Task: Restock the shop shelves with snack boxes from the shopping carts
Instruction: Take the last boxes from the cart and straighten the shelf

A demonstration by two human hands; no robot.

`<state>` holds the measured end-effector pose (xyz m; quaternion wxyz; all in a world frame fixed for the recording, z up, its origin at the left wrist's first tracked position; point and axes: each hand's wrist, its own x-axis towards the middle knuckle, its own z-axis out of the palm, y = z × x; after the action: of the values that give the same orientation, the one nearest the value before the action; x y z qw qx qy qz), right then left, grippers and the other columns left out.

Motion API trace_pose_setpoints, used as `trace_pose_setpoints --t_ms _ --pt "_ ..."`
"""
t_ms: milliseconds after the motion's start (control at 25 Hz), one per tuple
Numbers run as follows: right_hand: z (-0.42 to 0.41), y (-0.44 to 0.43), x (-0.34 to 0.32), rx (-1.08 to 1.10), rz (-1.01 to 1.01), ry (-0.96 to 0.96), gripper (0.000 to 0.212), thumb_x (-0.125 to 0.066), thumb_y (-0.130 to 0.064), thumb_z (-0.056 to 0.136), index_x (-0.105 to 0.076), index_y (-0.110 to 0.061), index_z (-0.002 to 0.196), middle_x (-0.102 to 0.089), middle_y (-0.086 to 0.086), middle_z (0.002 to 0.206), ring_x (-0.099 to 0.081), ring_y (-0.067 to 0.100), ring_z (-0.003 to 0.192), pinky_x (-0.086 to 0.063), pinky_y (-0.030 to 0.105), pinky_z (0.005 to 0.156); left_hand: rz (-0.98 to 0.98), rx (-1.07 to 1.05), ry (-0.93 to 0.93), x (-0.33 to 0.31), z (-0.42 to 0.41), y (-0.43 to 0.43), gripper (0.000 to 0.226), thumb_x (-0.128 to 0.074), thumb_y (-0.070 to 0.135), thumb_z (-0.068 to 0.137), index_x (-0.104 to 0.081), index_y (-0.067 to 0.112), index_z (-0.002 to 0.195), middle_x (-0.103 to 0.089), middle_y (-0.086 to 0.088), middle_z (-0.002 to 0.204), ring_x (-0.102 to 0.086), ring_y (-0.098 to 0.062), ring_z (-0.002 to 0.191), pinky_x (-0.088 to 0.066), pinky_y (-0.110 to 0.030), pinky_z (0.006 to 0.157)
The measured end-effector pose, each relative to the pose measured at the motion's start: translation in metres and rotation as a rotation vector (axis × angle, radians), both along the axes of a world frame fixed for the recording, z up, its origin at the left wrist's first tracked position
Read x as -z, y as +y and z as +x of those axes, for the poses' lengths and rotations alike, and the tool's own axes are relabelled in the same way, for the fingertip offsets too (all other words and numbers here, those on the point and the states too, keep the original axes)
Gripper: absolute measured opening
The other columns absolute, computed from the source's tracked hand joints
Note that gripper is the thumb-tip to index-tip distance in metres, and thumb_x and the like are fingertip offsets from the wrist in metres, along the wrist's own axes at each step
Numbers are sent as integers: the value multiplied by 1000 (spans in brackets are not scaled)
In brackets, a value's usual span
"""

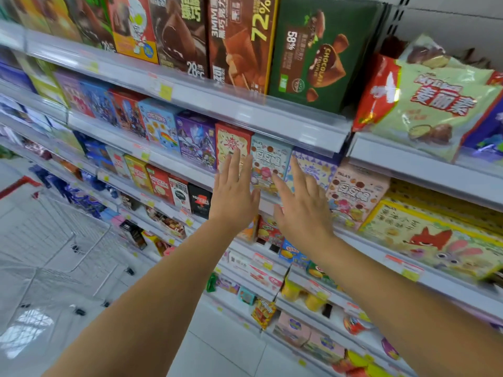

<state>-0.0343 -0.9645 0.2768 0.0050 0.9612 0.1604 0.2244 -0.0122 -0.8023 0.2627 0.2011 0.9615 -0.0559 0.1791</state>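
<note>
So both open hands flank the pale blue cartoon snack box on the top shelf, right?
No: the head view shows the pale blue cartoon snack box on the shelf below the dark green chocolate box. The open left hand and right hand do flank it.

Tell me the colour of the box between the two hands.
The box is pale blue with a pink cartoon print, seen in the head view.
</note>
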Motion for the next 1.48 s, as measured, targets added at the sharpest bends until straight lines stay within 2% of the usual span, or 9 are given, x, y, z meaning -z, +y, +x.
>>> trace_pose_setpoints --t_ms 120,320,440,640,760,960,1240,1360,1480 --pt "12 22 -4 37 17 34 62 -60 -30 86 -42 -22 144 -14 17 160 -38 35 128 -42 48 97 1 -19 -10 2 14 35 66 -38 38 103 -8 18 158 3 -8 166 5 -27 152 -9 -46 123" --pt "31 64 3 92 18 13 61 -65 -26 79 -49 -19 138 -21 15 159 -41 35 122 -45 48 92 62 29 -14 6 45 98 67 -39 37 102 -7 17 158 5 -8 165 6 -27 152 -7 -44 124" --pt "39 116 10 141 50 29 61 -65 -25 80 -49 -20 139 -20 12 160 -37 36 128 -43 51 98 99 85 20 10 62 152 68 -39 37 102 -4 20 158 8 -8 165 8 -26 152 -7 -45 124" --pt "58 215 11 234 103 91 63 -61 -24 84 -43 -19 144 -11 10 162 -30 37 136 -38 54 106 175 171 56 -6 101 256 72 -39 38 102 4 21 158 16 -5 164 13 -25 152 -4 -45 124" --pt "77 256 -2 253 43 157 70 -54 -26 91 -22 -24 154 2 7 163 -23 34 139 -31 47 112 186 188 60 -19 125 296 71 -38 38 103 4 21 157 16 -5 164 14 -25 151 -4 -45 124" --pt "111 278 -22 385 53 167 80 -51 -29 93 -3 -25 156 3 7 163 -27 34 134 -37 42 104 279 266 18 -29 156 314 71 -35 39 102 5 19 157 11 -8 165 15 -27 151 0 -48 123" --pt "115 282 -24 460 43 158 78 -52 -30 91 -7 -22 156 -7 6 162 -32 31 132 -38 39 101 290 327 -16 -26 172 315 71 -35 40 102 2 15 157 4 -6 166 12 -26 152 1 -47 123" --pt "113 305 -22 390 48 121 77 -53 -26 90 -13 -20 155 -4 6 163 -37 30 127 -42 39 95 224 347 -62 -22 169 325 69 -36 36 102 -2 15 157 2 -6 166 9 -23 152 0 -47 124" --pt "126 339 -23 255 50 172 77 -52 -23 91 -9 -22 156 5 4 163 -39 29 125 -42 39 94 209 236 -59 -19 173 351 68 -34 35 103 -1 13 157 7 -7 165 11 -22 152 1 -46 123"
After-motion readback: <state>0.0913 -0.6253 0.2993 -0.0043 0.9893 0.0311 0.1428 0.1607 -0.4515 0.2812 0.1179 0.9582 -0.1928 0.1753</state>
